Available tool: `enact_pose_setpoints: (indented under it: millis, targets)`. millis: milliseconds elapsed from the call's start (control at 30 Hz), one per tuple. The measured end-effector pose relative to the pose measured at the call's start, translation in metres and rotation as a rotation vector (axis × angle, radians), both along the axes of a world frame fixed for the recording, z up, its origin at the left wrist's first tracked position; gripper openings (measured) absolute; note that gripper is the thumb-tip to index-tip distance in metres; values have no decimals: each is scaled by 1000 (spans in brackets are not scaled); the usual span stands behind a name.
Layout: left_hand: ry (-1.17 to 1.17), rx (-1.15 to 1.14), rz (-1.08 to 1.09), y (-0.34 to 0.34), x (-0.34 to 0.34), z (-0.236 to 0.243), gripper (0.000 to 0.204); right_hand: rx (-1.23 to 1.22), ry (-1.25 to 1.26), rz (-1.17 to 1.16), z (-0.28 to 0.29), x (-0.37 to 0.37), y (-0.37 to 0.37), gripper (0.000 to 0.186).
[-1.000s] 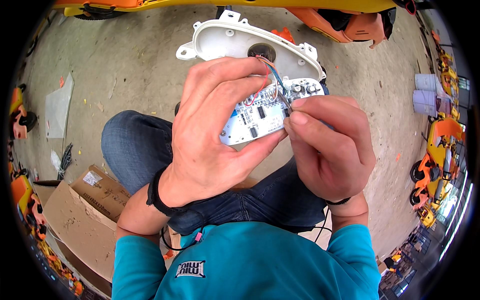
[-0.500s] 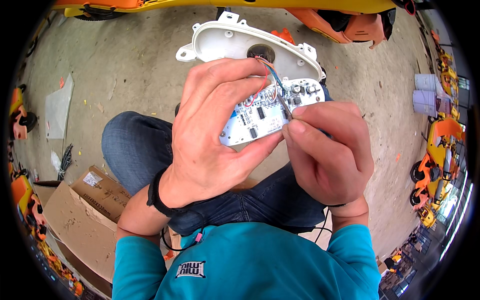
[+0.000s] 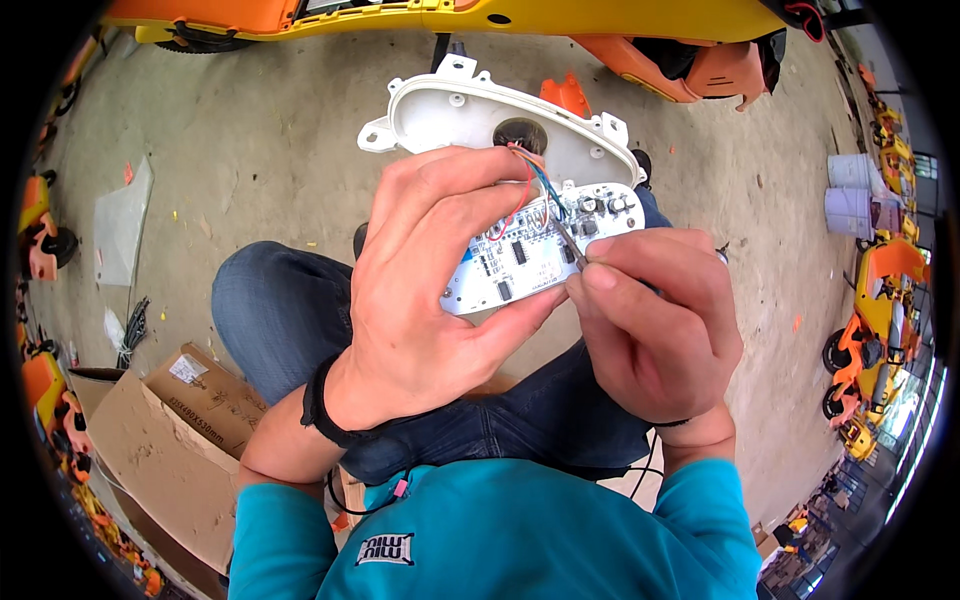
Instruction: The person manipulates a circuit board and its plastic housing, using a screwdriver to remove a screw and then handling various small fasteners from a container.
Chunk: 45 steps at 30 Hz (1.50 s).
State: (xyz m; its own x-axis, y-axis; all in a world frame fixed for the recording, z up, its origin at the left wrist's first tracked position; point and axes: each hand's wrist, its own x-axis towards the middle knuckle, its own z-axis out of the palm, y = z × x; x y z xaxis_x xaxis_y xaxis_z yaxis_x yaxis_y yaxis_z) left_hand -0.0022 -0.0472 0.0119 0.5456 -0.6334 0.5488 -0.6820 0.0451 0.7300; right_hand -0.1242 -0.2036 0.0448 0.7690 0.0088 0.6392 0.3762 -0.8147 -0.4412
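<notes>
Above my lap, my left hand (image 3: 415, 275) grips a white circuit board (image 3: 480, 283) by its left end and lower edge. Small black chips and round capacitors dot its face. A bundle of thin coloured wires (image 3: 537, 172) runs from the board to a dark round opening in a white plastic housing (image 3: 440, 118) just beyond. Pinched between thumb and forefinger of my right hand (image 3: 665, 315) is a thin metal tool (image 3: 572, 243), perhaps tweezers. Its tip points at the board near the wire ends; whether it touches them I cannot tell.
A yellow and orange vehicle body (image 3: 600, 22) spans the far side. An opened cardboard box (image 3: 165, 440) stands at the left, near a black cable bundle (image 3: 132, 330). White-and-purple buckets (image 3: 848, 200) and more orange-yellow vehicles (image 3: 880, 290) line the right.
Board, housing and both hands appear slightly lower in the picture, along with a small shift of the whole view. The grips of both hands look the same.
</notes>
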Motion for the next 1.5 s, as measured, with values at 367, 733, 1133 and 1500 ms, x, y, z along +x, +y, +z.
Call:
enact_pose_setpoints:
  millis: [367,733,1133,1500]
  targets:
    - [52,20,-1,1,-2,11,56,141,84,-144,17,-7,-2,35]
    - [62,29,-7,0,-2,14,58,358,138,-187,17,-17,1,50]
    - [66,76,-57,1,-1,6,58,765,94,-155,3,-9,-19,33]
    - [261,105,-153,2,-2,-1,60,713,110,-142,-2,-2,-19,26]
